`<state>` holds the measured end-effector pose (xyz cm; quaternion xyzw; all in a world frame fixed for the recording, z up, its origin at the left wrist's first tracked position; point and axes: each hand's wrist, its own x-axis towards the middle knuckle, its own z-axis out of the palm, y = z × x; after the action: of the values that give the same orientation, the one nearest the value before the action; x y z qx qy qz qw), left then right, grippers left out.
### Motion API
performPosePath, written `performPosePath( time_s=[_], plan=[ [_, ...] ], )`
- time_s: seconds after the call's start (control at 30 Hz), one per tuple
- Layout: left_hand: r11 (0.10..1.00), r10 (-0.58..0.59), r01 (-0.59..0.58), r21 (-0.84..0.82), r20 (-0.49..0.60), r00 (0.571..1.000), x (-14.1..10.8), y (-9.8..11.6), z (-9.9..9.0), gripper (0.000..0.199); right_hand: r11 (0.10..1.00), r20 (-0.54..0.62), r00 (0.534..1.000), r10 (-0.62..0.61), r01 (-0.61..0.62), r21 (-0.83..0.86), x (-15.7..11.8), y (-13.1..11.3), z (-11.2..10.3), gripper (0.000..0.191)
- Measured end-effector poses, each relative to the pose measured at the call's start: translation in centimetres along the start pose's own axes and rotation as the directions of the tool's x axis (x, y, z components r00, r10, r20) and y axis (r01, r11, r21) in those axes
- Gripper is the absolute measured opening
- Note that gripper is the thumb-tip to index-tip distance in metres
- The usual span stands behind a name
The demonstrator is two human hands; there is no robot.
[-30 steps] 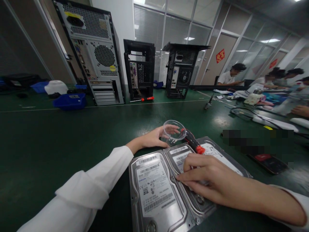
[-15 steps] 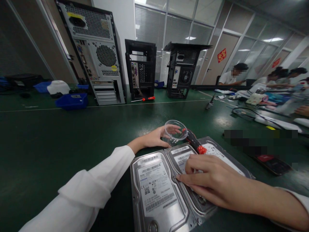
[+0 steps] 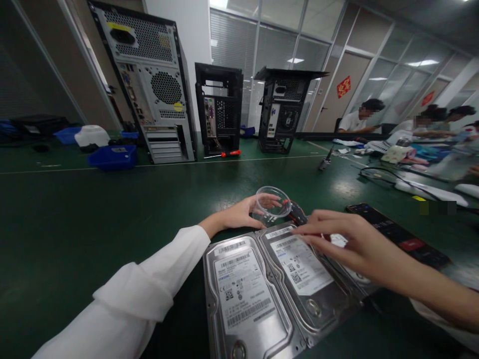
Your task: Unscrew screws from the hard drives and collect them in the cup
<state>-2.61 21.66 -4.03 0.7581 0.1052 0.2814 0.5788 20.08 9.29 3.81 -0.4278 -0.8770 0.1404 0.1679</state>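
My left hand (image 3: pixel 245 212) curves round a clear plastic cup (image 3: pixel 272 202) behind the hard drives, its fingers on the far side and thumb in front. Small bits show at the cup's bottom. My right hand (image 3: pixel 346 237) hovers over the upper end of the middle hard drive (image 3: pixel 305 267), thumb and fingertips drawn together; what they hold, if anything, is too small to make out. To the left lies another silver hard drive (image 3: pixel 245 289) with a white label. A third hard drive (image 3: pixel 359 274) is partly hidden under my right hand, as is a black-and-red tool handle (image 3: pixel 297 213).
Three computer cases, one large (image 3: pixel 149 89), one open black (image 3: pixel 219 109) and one with a raised panel (image 3: pixel 279 109), stand at the back. A red screwdriver (image 3: pixel 230 153), blue bin (image 3: pixel 112 157) and phone (image 3: pixel 396 232) lie on the green table. People sit far right.
My right hand has moved up and right, off the middle drive's edge towards the cup, uncovering that drive's label. My left hand and the cup stay in place.
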Motion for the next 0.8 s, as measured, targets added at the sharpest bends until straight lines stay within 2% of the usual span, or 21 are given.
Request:
performPosePath(
  time_s=[0.07,0.13,0.3,0.47,0.53,0.6,0.67,0.73,0.77,0.8],
  plan=[
    [1.0,-0.002,0.002,0.001,0.002,1.0,0.0,0.1,0.0,0.07,0.978,-0.028,0.982,0.188,-0.19,-0.088,0.1,1.8,-0.2,0.035],
    [0.999,0.001,-0.001,0.034,-0.01,1.0,0.0,0.2,0.0,0.069,0.952,-0.014,0.957,0.29,-0.29,-0.094,0.3,3.4,0.1,0.046],
    [0.994,0.032,-0.028,0.101,-0.034,0.999,0.1,0.1,0.2,0.067,0.953,0.042,0.954,0.298,-0.3,0.033,1.3,5.2,1.2,0.063],
    [0.996,0.01,-0.006,0.088,-0.043,0.999,-0.1,-0.6,-0.1,0.084,0.906,0.143,0.922,0.36,-0.382,0.181,1.5,5.8,-0.5,0.058],
    [0.997,-0.018,0.022,0.074,-0.054,0.998,-0.2,-0.8,-0.2,0.093,0.826,0.195,0.888,0.417,-0.46,0.327,0.8,6.4,-1.8,0.053],
    [0.998,-0.024,0.027,0.058,-0.06,0.998,-0.3,-0.9,-0.3,0.097,0.567,0.229,0.847,0.48,-0.498,0.656,0.1,6.8,-3.0,0.046],
    [0.998,-0.026,0.029,0.049,-0.066,0.997,-0.3,-0.8,-0.3,0.098,0.312,0.185,0.82,0.541,-0.4,0.862,-0.2,6.4,-4.0,0.036],
    [0.998,-0.034,0.037,0.041,-0.07,0.997,-0.3,-0.6,-0.3,0.098,0.236,0.069,0.799,0.598,-0.257,0.937,0.1,5.0,-4.7,0.026],
    [0.999,-0.036,0.038,0.03,-0.074,0.997,-0.3,-0.5,-0.2,0.097,0.244,-0.003,0.794,0.608,-0.183,0.952,0.5,3.9,-4.8,0.024],
    [0.999,-0.035,0.036,0.012,-0.078,0.996,-0.3,-0.5,-0.2,0.096,0.256,-0.073,0.811,0.581,-0.097,0.962,1.0,2.7,-4.8,0.027]
  ],
)
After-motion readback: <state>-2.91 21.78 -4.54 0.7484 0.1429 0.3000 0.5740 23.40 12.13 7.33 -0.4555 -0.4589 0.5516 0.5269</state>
